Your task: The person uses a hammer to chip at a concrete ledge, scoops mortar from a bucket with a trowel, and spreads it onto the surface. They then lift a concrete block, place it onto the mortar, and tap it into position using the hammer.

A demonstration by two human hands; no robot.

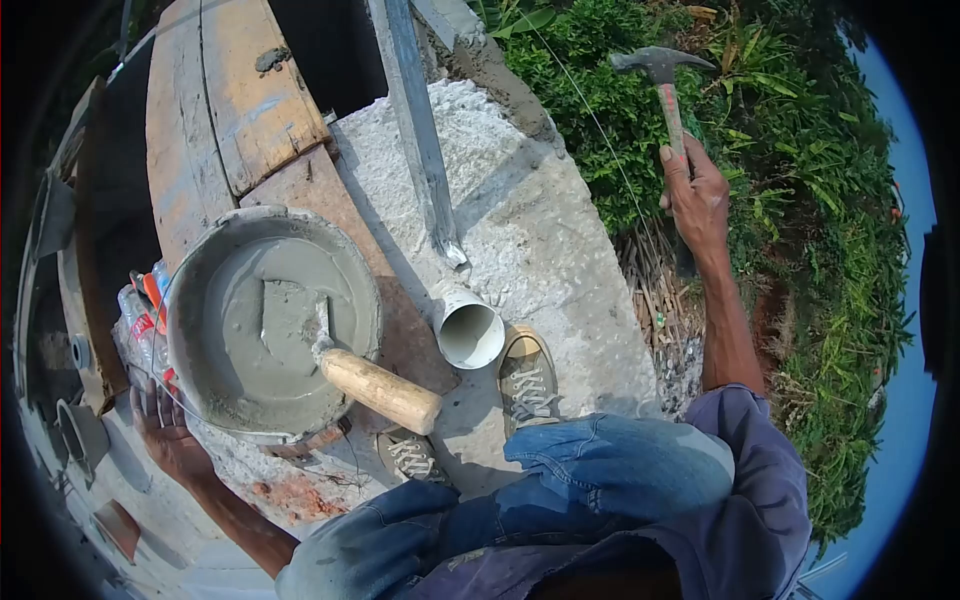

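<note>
My right hand [698,198] is wrapped round the handle of a hammer [668,85], raised at the upper right with its head up. At the lower left, my left hand [168,438] has its fingers apart beside a bucket [190,385] and holds nothing. Grey wet mortar [250,370] fills part of the bucket. A trowel [380,388] rests in it, blade in the mortar and wooden handle across the rim. To the right of the bucket, a white cylindrical container [470,330] stands near my shoe [527,380], its inside grey.
Wooden boards [240,100] lie at the upper left beside dark openings. A long metal bar [415,130] slants down to the rough concrete [570,260]. Plastic bottles [145,320] sit left of the bucket. Green plants [800,200] grow beyond the concrete's right edge, with a thin wire in front.
</note>
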